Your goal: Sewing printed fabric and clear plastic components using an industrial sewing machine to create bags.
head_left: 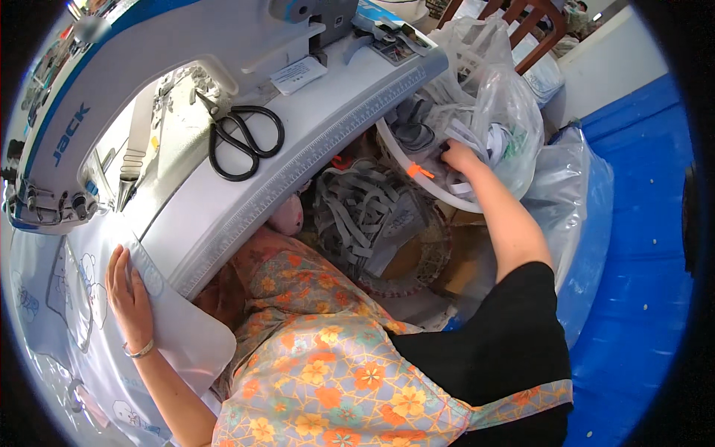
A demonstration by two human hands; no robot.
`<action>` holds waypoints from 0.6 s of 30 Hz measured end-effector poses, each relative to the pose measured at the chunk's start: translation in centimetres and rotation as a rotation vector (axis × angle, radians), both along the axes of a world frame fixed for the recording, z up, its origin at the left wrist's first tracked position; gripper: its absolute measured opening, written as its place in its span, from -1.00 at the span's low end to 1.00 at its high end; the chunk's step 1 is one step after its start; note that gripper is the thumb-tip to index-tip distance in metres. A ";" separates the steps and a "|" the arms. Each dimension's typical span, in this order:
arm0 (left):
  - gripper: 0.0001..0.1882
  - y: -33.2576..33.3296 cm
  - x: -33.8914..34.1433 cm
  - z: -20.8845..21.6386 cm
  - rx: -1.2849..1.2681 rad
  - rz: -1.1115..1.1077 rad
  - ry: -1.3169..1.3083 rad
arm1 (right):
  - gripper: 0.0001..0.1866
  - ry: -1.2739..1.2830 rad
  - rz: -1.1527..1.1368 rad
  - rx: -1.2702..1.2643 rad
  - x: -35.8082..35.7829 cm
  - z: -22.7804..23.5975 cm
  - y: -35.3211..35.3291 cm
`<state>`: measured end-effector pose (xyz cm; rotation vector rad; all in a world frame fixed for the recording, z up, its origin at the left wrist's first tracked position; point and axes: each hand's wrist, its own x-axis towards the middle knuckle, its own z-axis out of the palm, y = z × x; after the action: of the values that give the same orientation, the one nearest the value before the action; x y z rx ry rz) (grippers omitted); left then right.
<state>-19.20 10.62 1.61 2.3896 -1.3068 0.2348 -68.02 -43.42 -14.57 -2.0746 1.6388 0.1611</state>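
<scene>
My left hand (131, 298) lies flat with its fingers stretched out on a pale fabric piece (182, 339) printed with cartoon bears, at the front left of the sewing machine (74, 141). To the right, my right arm reaches into a round white basket (406, 160) lined with a clear plastic bag. There my right hand (460, 158) is closed, its fingertips bent round something small and dark that I cannot make out. Grey strips (413, 135) and white pieces (497, 141) lie around it in the basket.
Black-handled scissors (242, 141) rest on the machine table, whose curved edge carries a ruler strip (328, 123). Below it, a second basket (447, 249) holds grey strips (357, 208). An orange tie (419, 171) marks the white rim. Blue sheeting (633, 194) covers the right side.
</scene>
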 end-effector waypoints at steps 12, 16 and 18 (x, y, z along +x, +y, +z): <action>-0.62 0.1 0.1 -0.4 -0.039 -0.034 0.009 | -0.70 -0.394 -0.092 -0.037 -1.2 5.6 7.5; -0.62 0.2 0.4 -0.3 -0.016 -0.042 -0.026 | -0.78 -0.495 -0.182 -0.179 -0.8 7.5 8.2; -0.61 -0.2 -0.2 0.5 -0.010 -0.012 0.003 | -0.76 -0.621 -0.243 -0.189 -0.2 9.4 9.0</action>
<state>-19.38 10.41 2.08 2.3725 -1.3152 0.2344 -68.21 -34.42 -5.20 -1.7713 1.5194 -0.6742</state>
